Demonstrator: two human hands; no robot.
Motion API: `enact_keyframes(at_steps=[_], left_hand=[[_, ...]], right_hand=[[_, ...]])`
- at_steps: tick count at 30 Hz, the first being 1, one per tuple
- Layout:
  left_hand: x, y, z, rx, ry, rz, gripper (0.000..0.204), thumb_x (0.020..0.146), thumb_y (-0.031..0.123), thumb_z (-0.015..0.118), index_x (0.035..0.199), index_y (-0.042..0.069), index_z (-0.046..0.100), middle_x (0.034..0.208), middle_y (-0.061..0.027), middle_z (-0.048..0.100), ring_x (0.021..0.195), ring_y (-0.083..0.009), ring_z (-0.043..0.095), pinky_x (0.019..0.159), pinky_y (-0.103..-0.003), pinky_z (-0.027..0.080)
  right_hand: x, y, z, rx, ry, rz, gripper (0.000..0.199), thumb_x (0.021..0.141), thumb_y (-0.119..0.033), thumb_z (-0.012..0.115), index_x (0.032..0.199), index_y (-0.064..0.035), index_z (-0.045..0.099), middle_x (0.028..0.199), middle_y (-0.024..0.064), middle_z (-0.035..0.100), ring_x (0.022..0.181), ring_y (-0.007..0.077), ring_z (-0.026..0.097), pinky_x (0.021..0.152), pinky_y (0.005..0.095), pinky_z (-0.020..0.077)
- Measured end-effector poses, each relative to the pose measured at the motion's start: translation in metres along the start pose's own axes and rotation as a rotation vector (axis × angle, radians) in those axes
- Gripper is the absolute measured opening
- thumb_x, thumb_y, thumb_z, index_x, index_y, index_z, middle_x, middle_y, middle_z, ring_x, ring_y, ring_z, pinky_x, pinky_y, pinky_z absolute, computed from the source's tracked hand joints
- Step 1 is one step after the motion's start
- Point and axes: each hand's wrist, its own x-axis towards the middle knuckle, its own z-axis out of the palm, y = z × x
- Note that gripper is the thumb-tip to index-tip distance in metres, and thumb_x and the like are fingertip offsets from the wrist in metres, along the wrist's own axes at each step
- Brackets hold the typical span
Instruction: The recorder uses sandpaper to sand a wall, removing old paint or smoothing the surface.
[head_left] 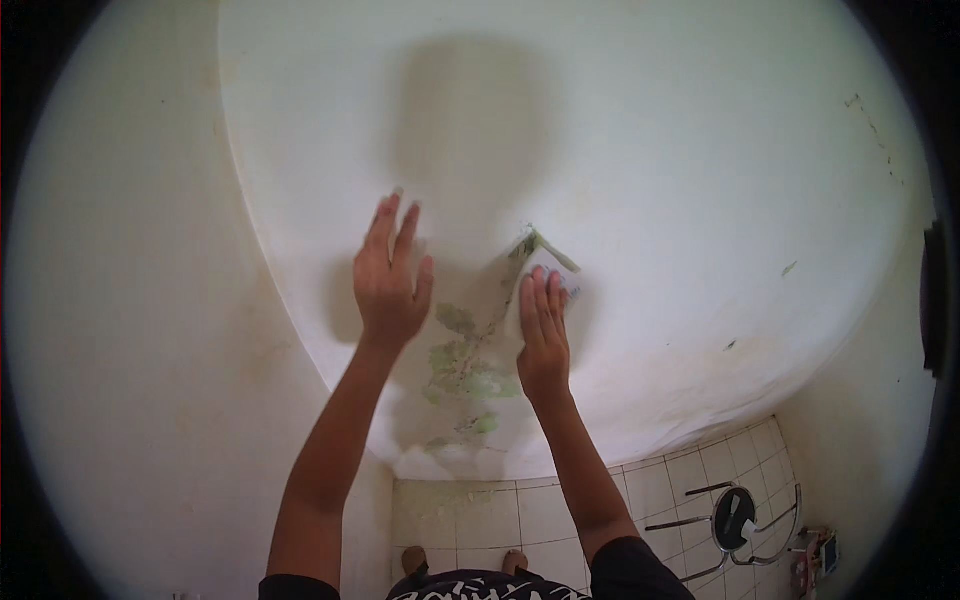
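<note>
Before me is a white wall (680,200) with a patch of peeled paint (470,382) showing green beneath, and a dark crack running up from it. My right hand (545,335) presses a small white sheet (556,264) against the wall at the crack's upper end. Its fingers lie close together over the sheet, and faint marks show on its face. Beside the sheet's upper edge is a dark, chipped spot (525,243). To the left of the peeled patch, my left hand (390,280) is raised open, fingers apart, holding nothing. Whether it touches the wall I cannot tell.
A side wall (130,300) meets this one at a corner on the left. Below lies a tiled floor (485,515). At the lower right stands a metal-legged stool (733,515) with a black seat and a small pale object on it. Several items (815,560) lie beside it.
</note>
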Motion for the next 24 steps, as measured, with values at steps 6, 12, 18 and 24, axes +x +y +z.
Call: enact_keyframes(at_steps=[6, 12, 18, 24], left_hand=[[-0.002, -0.060, 0.025, 0.309, 0.026, 0.318, 0.049, 0.087, 0.017, 0.056, 0.136, 0.017, 0.060, 0.149, -0.0075, 0.048, 0.136, -0.0277, 0.047, 0.099, -0.041, 0.041], [0.002, -0.061, 0.018, 0.368, 0.027, 0.311, 0.050, 0.086, 0.016, 0.053, 0.135, 0.019, 0.061, 0.146, -0.0071, 0.052, 0.136, -0.0264, 0.047, 0.098, -0.041, 0.041], [-0.003, -0.064, 0.026, 0.379, 0.040, 0.307, 0.049, 0.085, 0.017, 0.053, 0.134, 0.020, 0.062, 0.145, -0.0064, 0.053, 0.136, -0.0256, 0.048, 0.097, -0.039, 0.038], [-0.007, -0.066, 0.021, 0.438, 0.036, 0.306, 0.048, 0.087, 0.019, 0.052, 0.134, 0.020, 0.062, 0.145, -0.0068, 0.053, 0.136, -0.0250, 0.047, 0.097, -0.039, 0.036]], right_hand=[[-0.082, 0.033, 0.085, -0.051, -0.130, 0.014, 0.064, 0.080, 0.018, 0.048, 0.142, 0.0014, 0.046, 0.155, 0.0171, 0.035, 0.145, 0.0396, 0.029, 0.116, 0.0547, 0.0289], [0.040, 0.006, 0.046, -0.017, 0.056, 0.019, 0.068, 0.075, 0.021, 0.046, 0.141, 0.0051, 0.046, 0.153, 0.0217, 0.037, 0.143, 0.0426, 0.031, 0.115, 0.0562, 0.0301], [-0.044, 0.018, 0.066, -0.001, -0.145, 0.098, 0.073, 0.073, 0.023, 0.044, 0.143, 0.0029, 0.045, 0.153, 0.0241, 0.036, 0.144, 0.0426, 0.029, 0.115, 0.0550, 0.0291], [0.024, 0.024, 0.035, 0.028, -0.073, 0.026, 0.069, 0.074, 0.023, 0.045, 0.140, 0.0056, 0.047, 0.153, 0.0245, 0.035, 0.144, 0.0428, 0.029, 0.115, 0.0555, 0.0284]])
